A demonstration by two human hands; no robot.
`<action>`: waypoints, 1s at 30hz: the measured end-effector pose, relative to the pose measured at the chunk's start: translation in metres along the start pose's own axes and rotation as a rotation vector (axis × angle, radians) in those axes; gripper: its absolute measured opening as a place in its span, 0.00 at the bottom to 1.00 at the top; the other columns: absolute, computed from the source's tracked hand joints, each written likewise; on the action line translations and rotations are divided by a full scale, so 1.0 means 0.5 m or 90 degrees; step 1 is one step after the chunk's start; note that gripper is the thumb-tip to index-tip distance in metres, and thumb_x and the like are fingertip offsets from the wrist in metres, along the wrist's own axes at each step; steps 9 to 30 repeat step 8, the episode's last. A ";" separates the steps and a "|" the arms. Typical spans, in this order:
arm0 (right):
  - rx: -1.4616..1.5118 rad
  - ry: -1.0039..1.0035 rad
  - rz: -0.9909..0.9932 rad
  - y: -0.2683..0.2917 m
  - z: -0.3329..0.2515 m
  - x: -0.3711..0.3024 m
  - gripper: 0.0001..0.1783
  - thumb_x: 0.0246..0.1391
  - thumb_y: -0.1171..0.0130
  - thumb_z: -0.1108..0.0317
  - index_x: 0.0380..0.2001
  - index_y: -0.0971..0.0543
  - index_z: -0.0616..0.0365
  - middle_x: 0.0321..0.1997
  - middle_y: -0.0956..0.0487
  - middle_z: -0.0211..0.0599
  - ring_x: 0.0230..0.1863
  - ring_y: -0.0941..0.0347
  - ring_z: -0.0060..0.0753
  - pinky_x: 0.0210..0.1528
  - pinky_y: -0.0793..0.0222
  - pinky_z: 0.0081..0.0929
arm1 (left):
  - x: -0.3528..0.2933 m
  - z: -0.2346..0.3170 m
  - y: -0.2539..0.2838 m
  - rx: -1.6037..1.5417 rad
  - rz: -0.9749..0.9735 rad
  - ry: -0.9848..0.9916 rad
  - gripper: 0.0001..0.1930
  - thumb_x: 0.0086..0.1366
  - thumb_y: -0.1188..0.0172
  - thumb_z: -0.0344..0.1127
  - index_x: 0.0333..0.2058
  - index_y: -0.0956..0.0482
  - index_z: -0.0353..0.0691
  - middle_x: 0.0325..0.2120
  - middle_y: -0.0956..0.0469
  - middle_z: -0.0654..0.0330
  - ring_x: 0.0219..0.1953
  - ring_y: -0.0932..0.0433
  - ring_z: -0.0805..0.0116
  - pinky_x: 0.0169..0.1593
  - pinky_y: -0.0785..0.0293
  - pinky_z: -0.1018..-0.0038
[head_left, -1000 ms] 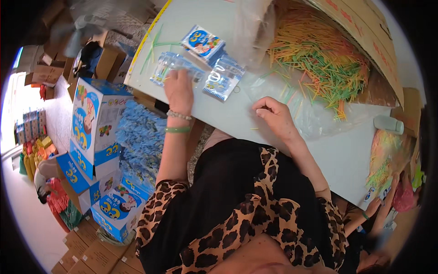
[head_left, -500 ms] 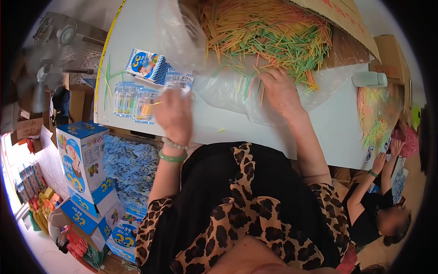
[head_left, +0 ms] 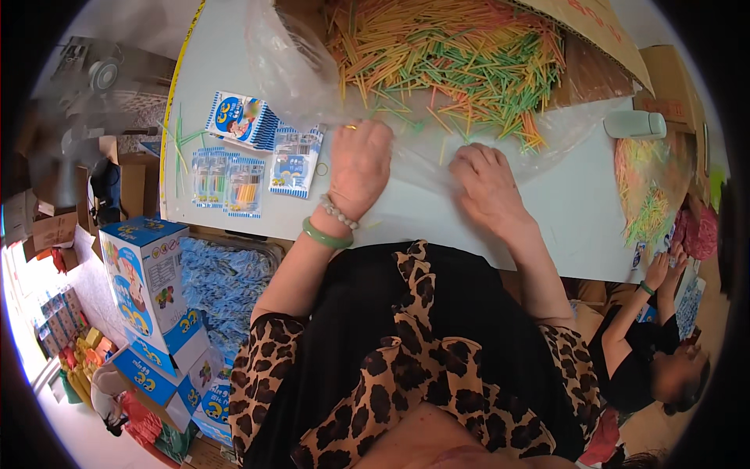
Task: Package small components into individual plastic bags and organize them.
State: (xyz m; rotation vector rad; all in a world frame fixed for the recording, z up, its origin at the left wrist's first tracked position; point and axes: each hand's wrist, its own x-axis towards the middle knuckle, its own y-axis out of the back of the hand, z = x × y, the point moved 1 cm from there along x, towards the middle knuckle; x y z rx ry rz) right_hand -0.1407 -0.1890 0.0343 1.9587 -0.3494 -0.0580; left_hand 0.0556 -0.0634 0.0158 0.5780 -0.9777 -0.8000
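Thin orange, yellow and green sticks (head_left: pixel 445 62) fill a cardboard box lined with a clear plastic bag (head_left: pixel 422 160), which spreads onto the table in front of me. My left hand (head_left: pixel 361 168) is at the bag's left edge, fingers curled down; whatever they hold is hidden. At the bag's near edge, my right hand (head_left: pixel 488 180) has its fingers bent and closed, their tips out of sight. Left of my left hand lies a flat blue-and-white packet (head_left: pixel 295 162). Beside it are clear packets of coloured sticks (head_left: pixel 228 184) and a stack of blue-and-white packets (head_left: pixel 241 119).
A pale green bottle (head_left: pixel 634 124) lies at the table's right, near another heap of sticks (head_left: pixel 644 191). A co-worker (head_left: pixel 652 344) works at that side. Blue-and-white cartons (head_left: pixel 144 273) and a container of blue wrappers (head_left: pixel 223 285) stand at lower left.
My left hand has moved right, away from the packets, uncovering the flat one. My right hand has drawn back from the loose sticks toward me.
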 end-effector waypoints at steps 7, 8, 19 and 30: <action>0.011 0.021 0.205 0.060 -0.003 0.048 0.12 0.33 0.44 0.81 0.26 0.26 0.55 0.34 0.25 0.32 0.43 0.29 0.41 0.46 0.38 0.35 | 0.030 -0.006 0.059 -0.037 0.086 0.010 0.10 0.47 0.44 0.20 0.30 0.27 0.40 0.30 0.27 0.55 0.34 0.29 0.52 0.38 0.34 0.61; 0.010 0.021 0.207 0.061 -0.003 0.050 0.12 0.33 0.44 0.81 0.26 0.26 0.55 0.34 0.25 0.32 0.43 0.29 0.41 0.46 0.38 0.35 | 0.017 -0.004 0.058 -0.041 0.054 -0.017 0.10 0.48 0.44 0.21 0.31 0.27 0.40 0.33 0.25 0.53 0.37 0.29 0.52 0.41 0.33 0.61; 0.010 0.021 0.207 0.061 -0.003 0.050 0.12 0.33 0.44 0.81 0.26 0.26 0.55 0.34 0.25 0.32 0.43 0.29 0.41 0.46 0.38 0.35 | 0.017 -0.004 0.058 -0.041 0.054 -0.017 0.10 0.48 0.44 0.21 0.31 0.27 0.40 0.33 0.25 0.53 0.37 0.29 0.52 0.41 0.33 0.61; 0.010 0.021 0.207 0.061 -0.003 0.050 0.12 0.33 0.44 0.81 0.26 0.26 0.55 0.34 0.25 0.32 0.43 0.29 0.41 0.46 0.38 0.35 | 0.017 -0.004 0.058 -0.041 0.054 -0.017 0.10 0.48 0.44 0.21 0.31 0.27 0.40 0.33 0.25 0.53 0.37 0.29 0.52 0.41 0.33 0.61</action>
